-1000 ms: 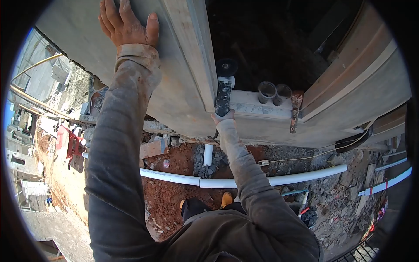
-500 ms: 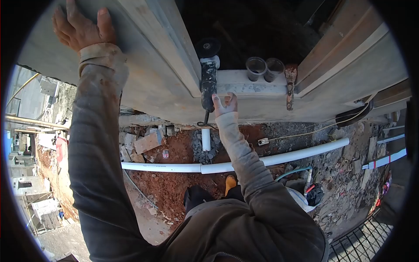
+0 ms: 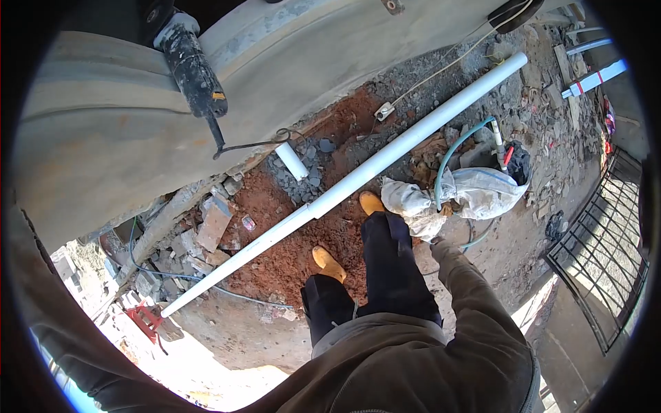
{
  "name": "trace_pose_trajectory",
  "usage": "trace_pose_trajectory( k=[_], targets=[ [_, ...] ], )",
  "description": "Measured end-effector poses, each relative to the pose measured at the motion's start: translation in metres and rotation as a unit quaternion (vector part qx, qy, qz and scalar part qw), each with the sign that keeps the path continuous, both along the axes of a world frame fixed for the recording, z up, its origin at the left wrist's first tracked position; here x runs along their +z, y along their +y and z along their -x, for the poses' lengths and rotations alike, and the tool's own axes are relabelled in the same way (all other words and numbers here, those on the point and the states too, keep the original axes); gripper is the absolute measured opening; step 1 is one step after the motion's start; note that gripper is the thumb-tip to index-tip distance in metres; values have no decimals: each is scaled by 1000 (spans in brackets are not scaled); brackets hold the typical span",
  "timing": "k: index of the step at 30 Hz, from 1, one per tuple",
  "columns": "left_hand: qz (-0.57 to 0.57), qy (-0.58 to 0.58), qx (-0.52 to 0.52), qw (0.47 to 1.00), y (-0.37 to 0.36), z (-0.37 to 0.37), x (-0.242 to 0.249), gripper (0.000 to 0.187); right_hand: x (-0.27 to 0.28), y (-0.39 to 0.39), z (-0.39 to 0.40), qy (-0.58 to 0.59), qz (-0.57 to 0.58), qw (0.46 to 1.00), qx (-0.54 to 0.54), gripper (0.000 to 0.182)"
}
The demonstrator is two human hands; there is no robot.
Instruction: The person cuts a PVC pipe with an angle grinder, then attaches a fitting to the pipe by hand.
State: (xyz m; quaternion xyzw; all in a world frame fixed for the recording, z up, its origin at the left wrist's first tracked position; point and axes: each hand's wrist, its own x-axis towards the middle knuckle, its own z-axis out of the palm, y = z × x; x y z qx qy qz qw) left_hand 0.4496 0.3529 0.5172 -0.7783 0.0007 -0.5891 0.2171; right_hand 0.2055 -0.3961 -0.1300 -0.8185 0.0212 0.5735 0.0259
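A black angle grinder (image 3: 196, 72) rests on the ledge of the grey wall at the upper left, its cord hanging down. My right arm hangs beside my body; only a sliver of my right hand (image 3: 436, 241) shows past the cuff, near a dirty white sack (image 3: 413, 206), and its fingers are hidden. On the left, my other sleeve (image 3: 89, 351) runs out to the edge of the view, with the left hand out of sight. A long white pipe (image 3: 406, 144) lies diagonally in front of my boots.
A short white pipe (image 3: 292, 162) stands out near the wall's base. A white socket (image 3: 384, 111) hangs on a cable. Broken bricks (image 3: 215, 224) and red soil lie below the wall. A metal grille (image 3: 602, 248) is at the right.
The view has turned down and to the right. My right hand has moved from beside the grinder down to my side. My left hand, earlier against the wall, has gone out of view.
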Motion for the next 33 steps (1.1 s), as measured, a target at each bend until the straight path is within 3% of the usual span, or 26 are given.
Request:
trace_pose_trajectory(
  k=[3,4,6,8,10,12,13,14,15,16,18,19,20,21,24,25,26,27,28,30,31,32,33],
  targets=[
    [14,62,30,998,30,56,-40,49,-61,20,-18,-132,-80,973,-170,23],
    [32,94,43,994,41,75,-64,45,-92,51,-30,-114,-145,943,-277,19],
    [112,193,83,971,57,119,-141,36,-151,99,-74,-88,-243,863,-433,17],
    [250,303,144,908,62,181,-242,28,-210,145,-123,-98,-299,818,-481,19],
    [426,424,185,777,7,269,-380,20,-270,171,-168,-122,-318,787,-514,23],
    [588,538,190,573,-113,358,-494,13,-325,178,-211,-161,-318,761,-541,27],
    [674,531,212,468,-182,382,-533,16,-361,180,-232,-236,-289,779,-505,31],
    [598,660,200,407,-254,366,-550,22,-392,185,-257,-283,-297,736,-538,32],
    [679,646,233,258,-306,354,-566,22,-364,183,-294,-217,-313,705,-598,36],
    [721,647,97,228,-337,370,-581,26,-400,188,-318,-229,-295,686,-625,46],
    [678,709,77,177,-407,295,-604,27,-394,188,-365,-148,-194,728,-640,59],
    [677,709,86,176,-420,274,-620,27,-395,188,-386,-110,-140,739,-649,65],
    [695,705,79,115,-430,256,-639,30,-408,191,-403,-87,-81,739,-664,70],
    [711,698,71,55,-436,235,-658,35,-395,190,-413,-41,-76,780,-620,73],
    [796,586,48,146,-440,166,-718,23,-434,183,-412,-25,-268,642,-718,53],
    [777,592,15,214,-435,136,-739,24,-437,182,-414,-16,-322,578,-750,47],
    [786,557,-30,265,-432,105,-763,24,-419,188,-414,-92,-288,582,-755,35],
    [760,529,-121,357,-424,79,-796,20,-400,189,-414,-168,-254,582,-754,24],
    [773,487,-138,382,-433,22,-798,20,-383,187,-411,-166,-251,585,-753,24],
    [750,446,-203,444,-427,-54,-832,20,-340,176,-399,-160,-304,658,-670,17],
    [732,426,-242,474,-423,-92,-858,22,-302,165,-392,-96,-361,647,-665,19],
    [755,425,-219,448,-427,-129,-863,29,-268,153,-384,-31,-417,631,-654,21],
    [816,423,-200,340,-417,-163,-896,39,-254,135,-379,32,-467,621,-629,24]
  ],
)
